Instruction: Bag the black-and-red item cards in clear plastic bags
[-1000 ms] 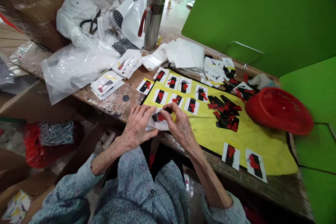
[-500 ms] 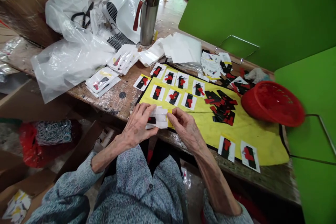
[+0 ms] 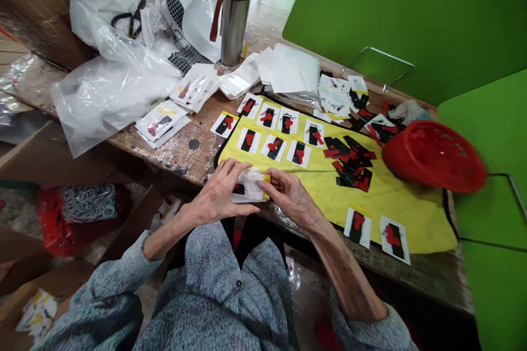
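White pkt [image 3: 249, 188], lower centre of frame by near edge of yellow mat [image 3: 403, 203], was held betw. both hands: R hand [image 3: 291, 196] fingers pinched its yellow-edged right end; L hand [image 3: 220, 192] fingers were spread round left end, thumb apart (pressure: couldn't tell), prob. to steady it against R's pull. Cards w/ red/blk pcs [image 3: 274, 147] lay spaced in rows, upper centre, prob. to keep each separate; loose red/blk pile [image 3: 349, 162] sat right of them, presumably for easy reach.
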Motion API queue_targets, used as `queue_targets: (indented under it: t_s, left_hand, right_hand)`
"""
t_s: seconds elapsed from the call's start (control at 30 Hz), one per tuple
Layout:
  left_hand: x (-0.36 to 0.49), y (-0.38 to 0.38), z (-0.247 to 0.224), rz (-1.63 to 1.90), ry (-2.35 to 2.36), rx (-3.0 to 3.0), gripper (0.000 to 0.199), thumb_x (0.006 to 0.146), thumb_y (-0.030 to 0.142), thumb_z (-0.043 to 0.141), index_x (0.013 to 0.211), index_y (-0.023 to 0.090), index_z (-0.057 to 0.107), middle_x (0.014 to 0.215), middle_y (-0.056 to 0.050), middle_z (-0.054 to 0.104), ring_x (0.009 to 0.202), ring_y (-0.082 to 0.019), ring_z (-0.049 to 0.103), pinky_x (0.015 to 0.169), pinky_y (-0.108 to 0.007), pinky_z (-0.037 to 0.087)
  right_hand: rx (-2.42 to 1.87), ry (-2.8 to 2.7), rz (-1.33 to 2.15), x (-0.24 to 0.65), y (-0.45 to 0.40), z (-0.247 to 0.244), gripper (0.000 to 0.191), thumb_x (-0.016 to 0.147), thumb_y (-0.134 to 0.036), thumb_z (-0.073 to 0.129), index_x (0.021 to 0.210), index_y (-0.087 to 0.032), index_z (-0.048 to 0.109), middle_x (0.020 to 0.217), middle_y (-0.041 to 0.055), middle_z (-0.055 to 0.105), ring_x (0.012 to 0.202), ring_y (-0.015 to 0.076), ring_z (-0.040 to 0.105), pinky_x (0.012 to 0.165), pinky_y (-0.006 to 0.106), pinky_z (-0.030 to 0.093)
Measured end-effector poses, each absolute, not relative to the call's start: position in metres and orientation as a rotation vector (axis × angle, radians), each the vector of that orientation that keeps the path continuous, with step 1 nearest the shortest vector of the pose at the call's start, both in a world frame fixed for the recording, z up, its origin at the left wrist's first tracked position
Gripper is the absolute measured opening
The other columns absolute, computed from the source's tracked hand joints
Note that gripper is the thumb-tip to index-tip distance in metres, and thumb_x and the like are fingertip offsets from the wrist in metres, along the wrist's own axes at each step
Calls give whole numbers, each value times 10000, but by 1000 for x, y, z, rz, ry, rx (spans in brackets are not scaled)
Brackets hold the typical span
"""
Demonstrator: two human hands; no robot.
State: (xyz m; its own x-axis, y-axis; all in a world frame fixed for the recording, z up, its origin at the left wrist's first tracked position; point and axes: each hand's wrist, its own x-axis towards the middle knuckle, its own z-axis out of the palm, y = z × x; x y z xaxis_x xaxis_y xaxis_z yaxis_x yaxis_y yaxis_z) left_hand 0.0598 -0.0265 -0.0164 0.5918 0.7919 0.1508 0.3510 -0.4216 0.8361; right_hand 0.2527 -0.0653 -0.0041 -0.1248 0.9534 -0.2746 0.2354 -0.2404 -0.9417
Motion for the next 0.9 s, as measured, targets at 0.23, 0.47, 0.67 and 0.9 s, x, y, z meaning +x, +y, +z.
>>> queue_targets:
  t_s: [0.23,0.47,0.67,0.9]
  left_hand:
    - [60,-6,0,384,752,1499,340,846,453,562,736,133,597,606,37,456,541,-75,384,502,-218,293]
    - [59,-19,2,392,757,1339,328,800,451,610,715,135,590,611,36,473,553,-73,395,508,-208,292]
    - [60,-24,10,423,716,1367,306,791,433,623,701,141,607,614,28,487,566,-78,389,505,-203,292]
    - [58,-33,1,452,688,1422,294,803,400,619,678,135,596,611,25,479,570,-80,393,534,-216,325]
  right_hand:
    - [-1470,-1513,1492,252,-68,12,347,806,-423,652,650,-194,442,605,-55,374,557,94,326,494,223,256]
    - [-1295,-1323,1957,261,-71,5,362,778,-508,703,749,-182,549,669,-37,495,594,100,420,548,225,357]
    - [-1215,-1307,1984,251,-74,9,312,754,-467,733,766,-182,609,676,-32,552,626,120,491,596,246,415]
    - [-1240,-1340,1981,248,-80,9,266,731,-406,751,778,-168,640,709,-26,583,620,111,498,574,229,402]
